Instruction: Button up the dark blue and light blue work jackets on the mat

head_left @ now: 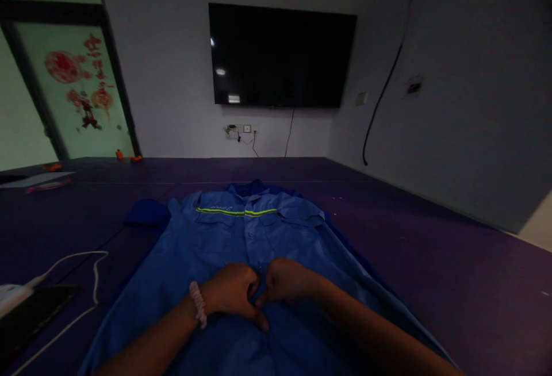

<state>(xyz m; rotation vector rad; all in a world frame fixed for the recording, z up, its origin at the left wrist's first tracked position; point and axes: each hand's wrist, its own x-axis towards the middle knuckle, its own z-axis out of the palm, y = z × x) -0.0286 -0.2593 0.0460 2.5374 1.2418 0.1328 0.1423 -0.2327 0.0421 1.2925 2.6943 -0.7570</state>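
A blue cotton work shirt with a yellow-green reflective chest stripe (241, 238) lies front-up and flat on the dark purple floor mat (431, 238), collar toward 12 o'clock. Small pale writing sits above the stripe on the chest; it is too blurred to read. The left hand (230, 292), a pink beaded band on its wrist, and the right hand (287, 281) meet at the shirt's front placket, each grip pinched shut on the fabric there, knuckles nearly touching.

At 10 o'clock from the shirt lies a folded dark blue cloth (146, 213), just beside the sleeve. At 8 o'clock a white cable (81, 284) loops to a white plug beside a black flat device (34, 313). On the wall at 12 o'clock hangs a black flat-screen television (280, 57). Red paper cut-outs (81, 83) decorate the glass door at 10 o'clock; their characters are not legible.
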